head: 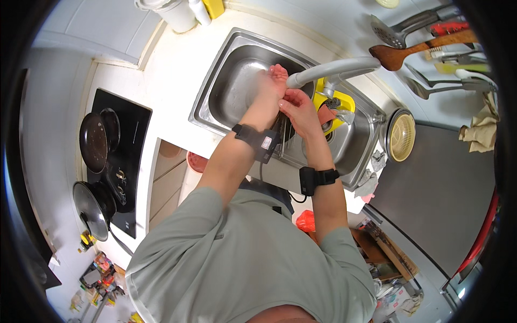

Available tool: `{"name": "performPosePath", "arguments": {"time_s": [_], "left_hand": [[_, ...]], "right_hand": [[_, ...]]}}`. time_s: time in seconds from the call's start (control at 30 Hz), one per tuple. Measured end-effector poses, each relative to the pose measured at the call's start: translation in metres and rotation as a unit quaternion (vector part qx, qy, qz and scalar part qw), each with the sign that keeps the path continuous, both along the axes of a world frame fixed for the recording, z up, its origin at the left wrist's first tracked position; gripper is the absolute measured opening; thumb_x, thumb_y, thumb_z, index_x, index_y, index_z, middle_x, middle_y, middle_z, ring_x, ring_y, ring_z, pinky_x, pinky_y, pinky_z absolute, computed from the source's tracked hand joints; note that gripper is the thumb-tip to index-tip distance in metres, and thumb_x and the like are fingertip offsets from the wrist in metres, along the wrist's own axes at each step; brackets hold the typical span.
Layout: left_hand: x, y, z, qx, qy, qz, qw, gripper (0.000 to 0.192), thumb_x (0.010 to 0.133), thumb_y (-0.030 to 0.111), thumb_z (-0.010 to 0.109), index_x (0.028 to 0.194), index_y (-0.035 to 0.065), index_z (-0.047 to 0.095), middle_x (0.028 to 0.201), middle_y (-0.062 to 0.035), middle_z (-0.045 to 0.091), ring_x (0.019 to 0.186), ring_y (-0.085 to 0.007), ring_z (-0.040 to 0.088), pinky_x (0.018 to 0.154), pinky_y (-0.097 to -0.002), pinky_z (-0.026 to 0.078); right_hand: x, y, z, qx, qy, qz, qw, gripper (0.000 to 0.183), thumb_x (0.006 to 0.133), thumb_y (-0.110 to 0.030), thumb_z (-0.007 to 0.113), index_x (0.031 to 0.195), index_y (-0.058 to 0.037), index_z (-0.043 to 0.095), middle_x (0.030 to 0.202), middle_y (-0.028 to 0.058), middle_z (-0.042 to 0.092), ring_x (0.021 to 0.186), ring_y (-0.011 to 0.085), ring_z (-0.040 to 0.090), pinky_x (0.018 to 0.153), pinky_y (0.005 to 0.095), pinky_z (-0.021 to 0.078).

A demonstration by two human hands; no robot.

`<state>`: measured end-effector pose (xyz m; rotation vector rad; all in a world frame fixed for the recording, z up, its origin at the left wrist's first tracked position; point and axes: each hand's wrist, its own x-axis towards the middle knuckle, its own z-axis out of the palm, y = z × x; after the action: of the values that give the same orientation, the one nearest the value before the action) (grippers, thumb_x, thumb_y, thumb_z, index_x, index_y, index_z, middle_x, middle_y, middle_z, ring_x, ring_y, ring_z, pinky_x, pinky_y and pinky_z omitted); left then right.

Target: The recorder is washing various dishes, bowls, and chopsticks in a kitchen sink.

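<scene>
My left hand (276,82) is held over the left basin of a stainless steel sink (232,87), palm up with its fingers curled loosely. Part of it is blurred, and I see nothing in it. The tip of a grey faucet spout (297,80) is right beside it. My right hand (301,111) is close to the heel of the left hand, thumb and fingers bent towards each other. Whether they pinch anything is not visible. Behind the right hand, a yellow sink caddy (346,101) holds a steel wool scourer (332,103) and a pink cloth (325,114).
Black devices are strapped to my left forearm (264,143) and right forearm (309,181). An induction cooktop (139,121) with pans is on the left. Utensils, including a wooden spatula (389,56), hang at upper right. Stacked bowls with a cream colander (403,137) stand right of the sink.
</scene>
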<state>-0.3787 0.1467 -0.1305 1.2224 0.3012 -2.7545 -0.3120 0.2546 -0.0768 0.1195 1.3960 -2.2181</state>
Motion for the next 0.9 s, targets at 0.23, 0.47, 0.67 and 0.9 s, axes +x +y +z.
{"name": "performPosePath", "arguments": {"time_s": [0.23, 0.47, 0.67, 0.9], "left_hand": [[0.006, -0.001, -0.031, -0.117, 0.104, -0.065, 0.986, 0.019, 0.09, 0.018, 0.036, 0.092, -0.0008, 0.042, 0.084, -0.0089, 0.051, 0.079, -0.0167, 0.052, 0.07, -0.0298, 0.048], [0.005, 0.009, -0.002, -0.177, 0.113, -0.082, 0.974, 0.017, 0.087, 0.02, 0.044, 0.085, 0.0036, 0.044, 0.082, -0.0051, 0.049, 0.079, -0.0149, 0.052, 0.07, -0.0258, 0.047], [0.01, 0.02, 0.013, -0.179, 0.069, -0.12, 0.974, 0.025, 0.092, 0.023, 0.033, 0.092, 0.0051, 0.049, 0.083, -0.0077, 0.055, 0.076, -0.0195, 0.053, 0.069, -0.0315, 0.046], [0.033, 0.038, -0.015, -0.057, 0.187, -0.118, 0.974, 0.014, 0.091, 0.016, 0.043, 0.093, 0.006, 0.053, 0.085, -0.0067, 0.059, 0.072, -0.0188, 0.057, 0.071, -0.0294, 0.05]], "right_hand": [[-0.006, -0.012, 0.007, 0.048, 0.008, -0.019, 0.999, 0.016, 0.082, -0.009, 0.06, 0.094, -0.0025, 0.053, 0.077, 0.0003, 0.055, 0.066, 0.0073, 0.052, 0.06, 0.0199, 0.0454], [-0.002, 0.003, -0.026, 0.098, 0.088, -0.02, 0.991, 0.022, 0.082, -0.012, 0.061, 0.099, -0.0024, 0.05, 0.086, 0.0028, 0.054, 0.075, 0.0085, 0.052, 0.067, 0.0225, 0.0463], [-0.014, -0.016, -0.02, -0.024, -0.041, -0.064, 0.997, 0.04, 0.075, -0.009, 0.063, 0.11, -0.0005, 0.045, 0.1, 0.005, 0.054, 0.09, 0.0136, 0.053, 0.08, 0.0289, 0.0431], [-0.035, -0.01, -0.032, -0.096, -0.195, -0.099, 0.971, 0.022, 0.08, -0.015, 0.058, 0.1, -0.0064, 0.052, 0.096, 0.004, 0.057, 0.089, 0.0147, 0.055, 0.077, 0.0295, 0.0451]]}}
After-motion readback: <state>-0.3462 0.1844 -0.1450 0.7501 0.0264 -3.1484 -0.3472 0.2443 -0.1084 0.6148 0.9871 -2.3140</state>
